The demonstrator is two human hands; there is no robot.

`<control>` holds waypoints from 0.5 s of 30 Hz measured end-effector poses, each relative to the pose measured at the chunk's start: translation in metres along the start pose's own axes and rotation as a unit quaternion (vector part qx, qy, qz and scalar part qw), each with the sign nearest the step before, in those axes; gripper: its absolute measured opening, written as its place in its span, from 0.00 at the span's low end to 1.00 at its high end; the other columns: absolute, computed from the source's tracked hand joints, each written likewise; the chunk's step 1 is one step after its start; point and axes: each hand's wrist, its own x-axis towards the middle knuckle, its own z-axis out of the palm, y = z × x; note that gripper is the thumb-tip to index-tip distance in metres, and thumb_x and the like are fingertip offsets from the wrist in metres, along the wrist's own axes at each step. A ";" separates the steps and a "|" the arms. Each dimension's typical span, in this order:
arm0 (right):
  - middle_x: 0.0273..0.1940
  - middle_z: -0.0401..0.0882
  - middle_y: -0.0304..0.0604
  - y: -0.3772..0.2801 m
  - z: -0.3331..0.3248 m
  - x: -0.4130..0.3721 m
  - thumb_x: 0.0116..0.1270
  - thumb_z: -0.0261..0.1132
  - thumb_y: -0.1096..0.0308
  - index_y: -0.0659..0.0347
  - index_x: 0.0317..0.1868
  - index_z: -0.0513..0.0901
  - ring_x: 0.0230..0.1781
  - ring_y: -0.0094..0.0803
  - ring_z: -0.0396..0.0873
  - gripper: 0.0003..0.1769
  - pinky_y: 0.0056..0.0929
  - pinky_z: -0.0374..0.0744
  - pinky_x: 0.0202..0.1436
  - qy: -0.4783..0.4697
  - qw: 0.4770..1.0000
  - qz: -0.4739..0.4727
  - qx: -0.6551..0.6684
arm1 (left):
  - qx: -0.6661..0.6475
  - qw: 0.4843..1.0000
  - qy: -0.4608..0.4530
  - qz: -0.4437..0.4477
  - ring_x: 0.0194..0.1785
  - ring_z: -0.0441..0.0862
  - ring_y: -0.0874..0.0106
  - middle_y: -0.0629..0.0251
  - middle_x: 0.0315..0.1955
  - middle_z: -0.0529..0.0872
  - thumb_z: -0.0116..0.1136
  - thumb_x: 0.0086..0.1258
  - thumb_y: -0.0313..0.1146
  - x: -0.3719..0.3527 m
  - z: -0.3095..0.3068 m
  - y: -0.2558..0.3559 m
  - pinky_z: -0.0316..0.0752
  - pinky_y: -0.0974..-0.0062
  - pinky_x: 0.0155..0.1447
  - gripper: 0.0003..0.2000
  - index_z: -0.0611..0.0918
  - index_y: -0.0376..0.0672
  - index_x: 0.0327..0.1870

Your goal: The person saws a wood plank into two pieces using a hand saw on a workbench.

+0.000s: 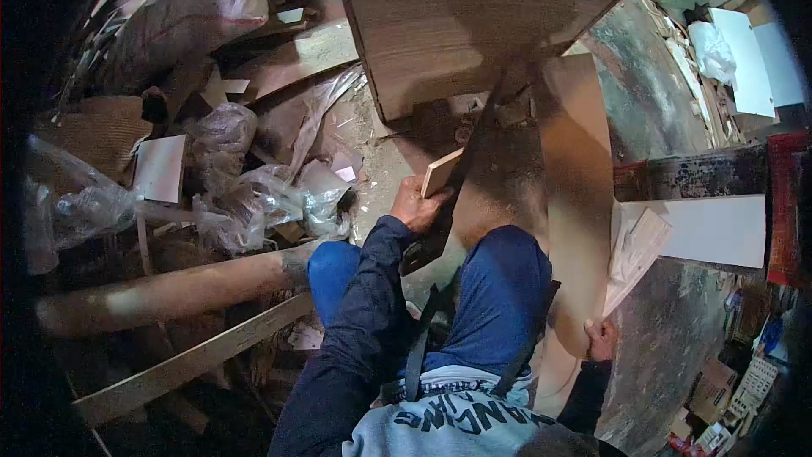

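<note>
My left hand (414, 205) is closed around a small flat piece of wood (443, 171) with a pale cut edge, held up in front of my left knee. Lower right, my right hand (601, 339) grips the edge of a long brown board (577, 144), which runs away from me beside my right knee. Just beyond that hand, pale wood strips (640, 252) lie slantwise against the board's edge. Ahead stands a large wood-grain panel (448, 34), its lower edge near the floor.
Crumpled clear plastic (254, 203) and scraps cover the floor on my left, with a stuffed sack (199, 17) behind. A thick round tube (186, 288) and a narrow wooden strip (194, 360) lie there too. To my right is a white panel (715, 230).
</note>
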 end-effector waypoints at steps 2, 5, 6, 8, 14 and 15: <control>0.35 0.84 0.39 0.027 0.019 0.008 0.60 0.73 0.67 0.66 0.43 0.85 0.37 0.28 0.80 0.14 0.30 0.77 0.46 0.061 0.998 0.018 -0.004 | -0.002 1.000 -0.018 -0.007 0.36 0.81 0.76 0.59 0.33 0.89 0.66 0.63 0.30 0.001 0.008 -0.002 0.77 0.71 0.43 0.13 0.84 0.32 0.45; 0.39 0.85 0.47 0.024 0.050 0.022 0.61 0.72 0.65 0.66 0.43 0.85 0.41 0.32 0.81 0.15 0.33 0.76 0.48 0.132 0.988 -0.070 -0.047 | 0.028 0.997 -0.052 -0.046 0.37 0.82 0.75 0.58 0.33 0.89 0.65 0.63 0.29 0.003 0.015 -0.002 0.77 0.72 0.43 0.13 0.84 0.32 0.46; 0.41 0.84 0.50 0.022 0.060 0.028 0.60 0.72 0.64 0.66 0.43 0.85 0.43 0.35 0.81 0.15 0.35 0.76 0.49 0.142 0.987 -0.074 -0.025 | 0.032 0.998 -0.050 -0.038 0.34 0.81 0.77 0.61 0.31 0.88 0.66 0.63 0.29 0.004 0.019 -0.011 0.77 0.72 0.40 0.12 0.84 0.31 0.44; 0.45 0.83 0.55 0.017 0.077 0.040 0.58 0.73 0.62 0.66 0.44 0.85 0.46 0.41 0.81 0.18 0.39 0.76 0.52 0.174 0.979 -0.056 -0.091 | 0.023 0.998 -0.046 -0.024 0.32 0.79 0.79 0.65 0.28 0.87 0.67 0.63 0.29 0.004 0.025 -0.025 0.76 0.73 0.37 0.11 0.84 0.31 0.41; 0.46 0.80 0.61 0.031 0.106 0.095 0.55 0.72 0.53 0.65 0.43 0.85 0.54 0.58 0.76 0.24 0.49 0.73 0.60 0.252 0.913 0.012 -0.320 | 0.008 0.998 -0.056 -0.028 0.32 0.77 0.80 0.68 0.26 0.85 0.66 0.64 0.28 0.002 0.029 -0.026 0.75 0.74 0.36 0.09 0.83 0.30 0.36; 0.48 0.79 0.62 0.026 0.110 0.105 0.56 0.71 0.53 0.65 0.43 0.85 0.55 0.58 0.75 0.23 0.49 0.73 0.60 0.238 0.916 0.040 -0.321 | 0.022 0.997 -0.067 -0.029 0.34 0.79 0.78 0.63 0.29 0.86 0.65 0.63 0.28 0.002 0.029 -0.027 0.76 0.73 0.39 0.10 0.83 0.32 0.42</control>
